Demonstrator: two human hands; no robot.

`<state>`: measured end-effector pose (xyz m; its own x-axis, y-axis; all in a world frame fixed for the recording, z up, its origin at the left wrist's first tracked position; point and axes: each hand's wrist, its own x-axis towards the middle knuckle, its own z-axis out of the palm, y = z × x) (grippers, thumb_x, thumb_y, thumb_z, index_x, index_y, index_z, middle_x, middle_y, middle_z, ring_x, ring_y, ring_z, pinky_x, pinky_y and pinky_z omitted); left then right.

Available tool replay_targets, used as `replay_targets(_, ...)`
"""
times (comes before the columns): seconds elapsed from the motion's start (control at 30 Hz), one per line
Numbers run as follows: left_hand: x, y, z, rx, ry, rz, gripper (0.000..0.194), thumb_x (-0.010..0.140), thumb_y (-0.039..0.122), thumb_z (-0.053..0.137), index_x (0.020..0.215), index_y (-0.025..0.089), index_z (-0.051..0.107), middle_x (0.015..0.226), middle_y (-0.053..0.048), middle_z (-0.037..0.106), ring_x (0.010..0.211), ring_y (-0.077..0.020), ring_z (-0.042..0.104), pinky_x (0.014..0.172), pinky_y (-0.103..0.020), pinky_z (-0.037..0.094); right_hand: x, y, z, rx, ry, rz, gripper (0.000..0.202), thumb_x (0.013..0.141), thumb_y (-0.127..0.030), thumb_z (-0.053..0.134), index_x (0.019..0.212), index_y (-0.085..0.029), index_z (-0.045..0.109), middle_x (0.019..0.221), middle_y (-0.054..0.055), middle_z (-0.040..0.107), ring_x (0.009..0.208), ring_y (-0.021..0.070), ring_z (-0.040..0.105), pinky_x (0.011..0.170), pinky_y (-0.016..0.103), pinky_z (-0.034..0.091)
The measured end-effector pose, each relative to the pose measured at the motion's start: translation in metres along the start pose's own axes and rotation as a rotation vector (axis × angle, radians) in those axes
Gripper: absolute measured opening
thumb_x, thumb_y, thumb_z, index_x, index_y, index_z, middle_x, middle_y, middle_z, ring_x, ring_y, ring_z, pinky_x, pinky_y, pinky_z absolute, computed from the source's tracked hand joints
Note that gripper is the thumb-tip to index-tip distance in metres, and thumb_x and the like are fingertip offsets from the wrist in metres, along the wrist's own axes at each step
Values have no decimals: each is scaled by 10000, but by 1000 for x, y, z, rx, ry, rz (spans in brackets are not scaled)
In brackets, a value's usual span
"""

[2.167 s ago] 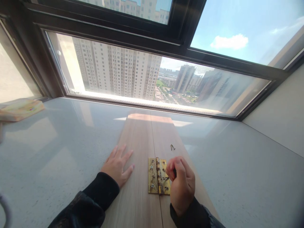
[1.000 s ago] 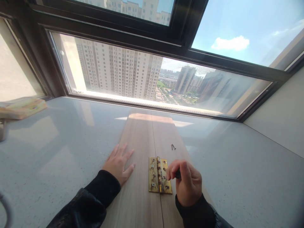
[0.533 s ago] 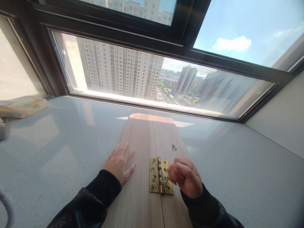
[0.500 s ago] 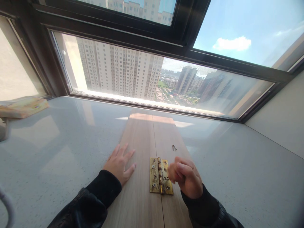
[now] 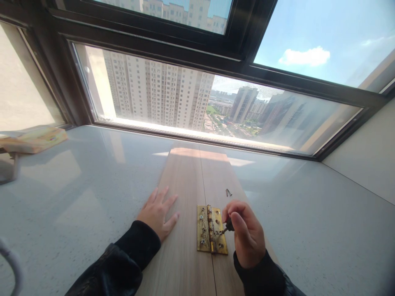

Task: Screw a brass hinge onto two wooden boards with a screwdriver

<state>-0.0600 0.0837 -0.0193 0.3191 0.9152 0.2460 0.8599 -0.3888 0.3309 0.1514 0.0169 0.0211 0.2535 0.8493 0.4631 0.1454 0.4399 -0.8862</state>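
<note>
My right hand (image 5: 247, 232) is closed round the dark handle of a small screwdriver (image 5: 228, 226). Its tip meets a screw in the right leaf of a brass hinge (image 5: 212, 229), which looks worn and stained. The hinge lies flat across the seam between two pale wooden boards (image 5: 182, 185), and several screws sit in its left leaf. With fingers spread, my left hand (image 5: 159, 213) rests flat on the left board and its edge. Two loose screws (image 5: 228, 193) lie on the right board, just beyond the hinge.
Beneath the boards is a pale speckled sill (image 5: 101, 185). A dark window frame (image 5: 197, 142) closes off the far side. At the left stands a yellowish block-like item (image 5: 37, 139), and a grey curved tube (image 5: 12, 263) shows at the lower left edge. A white wall (image 5: 364, 156) rises at right.
My right hand has turned and its fingers have loosened, so the screwdriver shows now. The view has shifted slightly; my left hand stays on the board.
</note>
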Motion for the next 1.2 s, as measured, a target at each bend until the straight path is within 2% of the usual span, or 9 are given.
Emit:
replay_targets(0.13, 0, 1, -1, 7, -4, 1, 487, 776, 377, 489, 1235, 222, 547, 1368, -117, 413, 1279, -373, 290, 1006, -508, 314, 4, 7, -9, -105, 179, -149, 137, 740, -275, 656, 742, -180, 557, 657, -2, 527, 583, 124, 480, 513, 265, 371)
replay_targets(0.27, 0, 1, -1, 21, -6, -2, 491, 774, 381, 481, 1234, 224, 547, 1370, -114, 414, 1276, -376, 297, 996, -510, 326, 4, 6, -9, -99, 208, -237, 109, 703, -207, 688, 725, -177, 585, 687, 13, 560, 606, 135, 526, 510, 267, 417)
replay_targets(0.47, 0, 1, -1, 5, -5, -4, 491, 771, 371, 489, 1233, 217, 549, 1371, -119, 411, 1279, -370, 291, 1010, -503, 310, 0, -2, 1, -107, 255, -139, 133, 695, -255, 697, 745, -170, 609, 705, 22, 582, 614, 133, 549, 514, 262, 459)
replay_targets(0.63, 0, 1, -1, 14, 4, -4, 488, 773, 379, 479, 1230, 221, 551, 1364, -112, 420, 1277, -368, 296, 1007, -504, 318, -2, -6, 0, -137, 299, -14, 171, 707, -324, 686, 749, -164, 643, 678, 31, 629, 606, 145, 582, 555, 279, 475)
replay_targets(0.83, 0, 0, 1, 22, 18, 5, 479, 778, 382, 482, 1228, 230, 551, 1365, -100, 420, 1275, -358, 300, 999, -503, 330, -1, -9, -3, -98, 210, 56, 193, 727, -355, 664, 786, -171, 663, 639, 45, 656, 598, 168, 592, 539, 297, 468)
replay_targets(1.03, -1, -1, 3, -1, 20, 2, 478, 776, 373, 490, 1226, 227, 551, 1368, -102, 415, 1280, -357, 286, 1011, -507, 310, 7, -5, -5, 188, -80, 147, 285, 783, -437, 581, 767, -164, 664, 578, 38, 613, 545, 162, 560, 533, 312, 429)
replay_targets(1.2, -1, -1, 1, 18, 1, 6, 485, 784, 386, 480, 1238, 227, 542, 1372, -105, 407, 1278, -361, 289, 1004, -510, 316, 7, 2, 2, 437, -240, 225, 343, 833, -471, 489, 801, -168, 646, 504, -21, 456, 464, 118, 441, 508, 300, 392)
